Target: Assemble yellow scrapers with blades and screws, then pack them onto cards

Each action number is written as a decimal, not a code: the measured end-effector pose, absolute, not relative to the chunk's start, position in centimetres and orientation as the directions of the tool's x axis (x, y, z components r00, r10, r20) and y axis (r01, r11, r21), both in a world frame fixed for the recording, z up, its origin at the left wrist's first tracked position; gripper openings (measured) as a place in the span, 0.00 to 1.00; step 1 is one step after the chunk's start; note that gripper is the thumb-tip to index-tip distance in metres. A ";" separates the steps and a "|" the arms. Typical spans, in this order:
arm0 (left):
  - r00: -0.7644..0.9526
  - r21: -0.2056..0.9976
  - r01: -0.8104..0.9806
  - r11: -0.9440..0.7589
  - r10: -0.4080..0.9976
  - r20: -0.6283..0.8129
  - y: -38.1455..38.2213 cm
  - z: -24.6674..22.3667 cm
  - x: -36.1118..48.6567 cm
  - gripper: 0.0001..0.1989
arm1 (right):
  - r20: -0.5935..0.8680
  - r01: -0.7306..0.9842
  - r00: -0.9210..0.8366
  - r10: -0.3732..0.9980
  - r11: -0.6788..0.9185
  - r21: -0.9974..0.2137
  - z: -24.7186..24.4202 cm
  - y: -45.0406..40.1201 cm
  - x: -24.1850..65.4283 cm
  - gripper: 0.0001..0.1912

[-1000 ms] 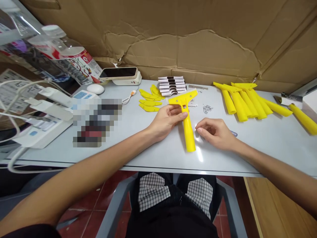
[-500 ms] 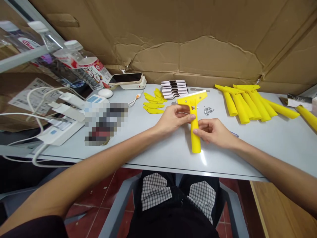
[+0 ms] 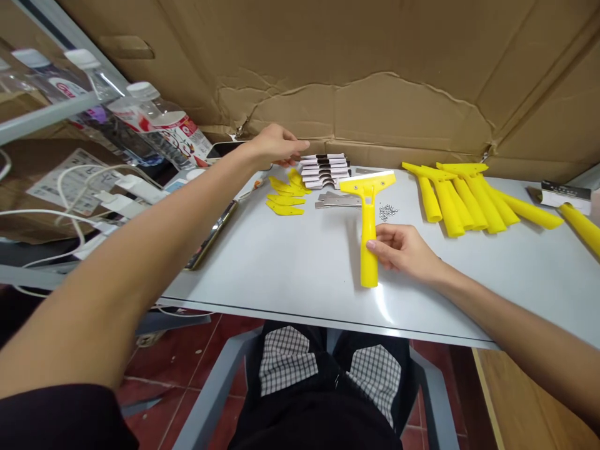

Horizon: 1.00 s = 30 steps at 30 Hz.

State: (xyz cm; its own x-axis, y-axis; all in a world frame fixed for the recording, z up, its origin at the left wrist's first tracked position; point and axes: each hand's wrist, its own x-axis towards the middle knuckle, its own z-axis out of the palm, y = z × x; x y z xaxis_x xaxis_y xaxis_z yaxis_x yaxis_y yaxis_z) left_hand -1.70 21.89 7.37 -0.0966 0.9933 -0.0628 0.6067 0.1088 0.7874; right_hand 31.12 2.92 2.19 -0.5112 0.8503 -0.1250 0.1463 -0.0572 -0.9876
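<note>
My left hand (image 3: 277, 146), half open, is just beside the far left end of the white stack (image 3: 324, 170); my right hand (image 3: 407, 251), farther from it, grips the yellow scraper (image 3: 369, 222), its handle toward me.

Glossy yellow plastic scraper (image 3: 369, 237), smooth shiny pale tabletop (image 3: 290, 269), matt creased cardboard (image 3: 375, 106) behind.

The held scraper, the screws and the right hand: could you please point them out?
Held scraper (image 3: 369, 274), head view: handle, below the thumb.
Screws (image 3: 387, 212), head view: middle of the pile.
Right hand (image 3: 409, 251), head view: back of the hand.
</note>
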 end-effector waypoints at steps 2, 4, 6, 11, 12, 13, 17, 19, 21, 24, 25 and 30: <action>-0.096 0.814 0.567 0.130 0.991 -0.091 22.3 7.2 -1.3 0.22 | -0.122 0.141 -0.513 0.849 -0.057 -0.988 2.1 3.0 31.2 0.20; -0.102 0.816 0.560 0.143 0.989 -0.103 22.6 7.3 -0.9 0.20 | -0.119 0.138 -0.513 0.850 -0.055 -0.989 2.1 3.1 31.2 0.20; -0.120 0.810 0.561 0.169 0.985 -0.122 22.7 7.4 -0.5 0.19 | -0.119 0.136 -0.509 0.852 -0.057 -0.989 2.1 3.1 31.1 0.21; -0.116 0.855 0.461 0.238 0.971 -0.207 23.0 7.2 0.0 0.19 | -0.139 0.139 -0.491 0.860 -0.080 -0.987 2.3 2.9 31.0 0.24; -0.113 0.876 0.421 0.234 0.972 -0.206 23.1 7.1 0.0 0.20 | -0.142 0.139 -0.489 0.860 -0.083 -0.987 2.3 2.9 30.9 0.24; -0.114 0.897 0.380 0.226 0.974 -0.197 23.1 7.0 0.1 0.21 | -0.142 0.138 -0.491 0.860 -0.085 -0.987 2.3 2.9 30.9 0.24; -0.133 0.943 0.294 0.157 0.984 -0.122 23.0 7.3 0.1 0.23 | -0.128 0.113 -0.502 0.855 -0.081 -0.990 2.3 2.9 30.9 0.22; -0.118 0.958 0.279 0.063 0.993 -0.031 22.3 8.1 -0.1 0.21 | -0.115 0.094 -0.496 0.861 -0.079 -0.992 2.2 3.0 31.0 0.22; -0.058 0.961 0.262 -0.092 0.992 0.111 20.7 9.1 -0.2 0.17 | -0.100 0.074 -0.487 0.868 -0.073 -0.995 2.3 3.1 31.1 0.22; 0.031 0.926 0.296 -0.235 0.971 0.237 17.3 10.2 0.1 0.16 | -0.062 0.024 -0.466 0.883 -0.057 -0.998 2.5 3.3 31.6 0.21; 0.056 0.919 0.286 -0.271 0.962 0.266 16.0 10.2 0.4 0.16 | -0.044 -0.002 -0.453 0.890 -0.050 -0.999 2.8 3.4 31.8 0.21; 0.051 0.920 0.199 -0.337 0.941 0.334 10.2 7.8 3.2 0.22 | 0.033 -0.086 -0.297 0.954 0.008 -0.996 4.4 4.4 33.3 0.23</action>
State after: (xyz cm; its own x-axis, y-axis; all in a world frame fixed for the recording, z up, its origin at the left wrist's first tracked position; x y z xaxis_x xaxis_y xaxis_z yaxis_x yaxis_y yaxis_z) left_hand 3.23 10.17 7.78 0.0514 0.9413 0.3336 0.1993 -0.3370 0.9202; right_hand 33.32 4.39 4.41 -0.2967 0.9544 0.0329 -0.0860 0.0076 -0.9963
